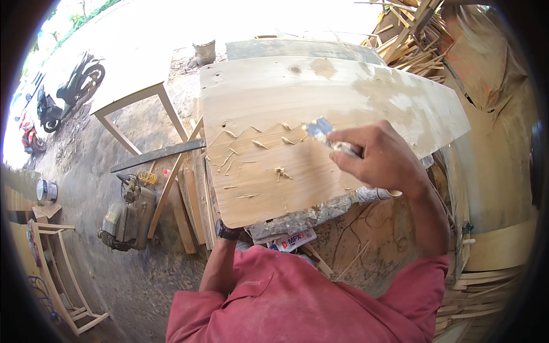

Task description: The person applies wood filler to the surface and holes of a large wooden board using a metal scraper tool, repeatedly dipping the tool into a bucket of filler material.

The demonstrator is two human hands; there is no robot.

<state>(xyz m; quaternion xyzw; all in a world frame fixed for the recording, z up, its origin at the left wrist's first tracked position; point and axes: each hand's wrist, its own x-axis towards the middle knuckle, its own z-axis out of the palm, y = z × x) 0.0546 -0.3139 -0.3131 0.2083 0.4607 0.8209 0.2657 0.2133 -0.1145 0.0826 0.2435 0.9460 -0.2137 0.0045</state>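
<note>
My right hand (pixel 374 153) grips a putty knife (pixel 320 127) over the middle of a large pale wooden board (pixel 269 200). Its flat metal blade points to the far left, and cream putty is smeared on the blade and handle. Several ridges of putty (pixel 260 144) lie on the board left of the knife, with a thicker dab (pixel 281 172) nearer me. Greyish, smoothed patches cover the board's right part. At the board's near left corner is my left forearm (pixel 219 266), with a dark band at the wrist; the board's edge hides the fingers there.
A paint-crusted support (pixel 303 219) and a white packet (pixel 294 240) sit below the board's near edge. Left are an air compressor (pixel 128 214), leaning wood strips (pixel 184 211) and a pale wooden frame (pixel 137 94). Scrap wood (pixel 400 34) is heaped at the far right.
</note>
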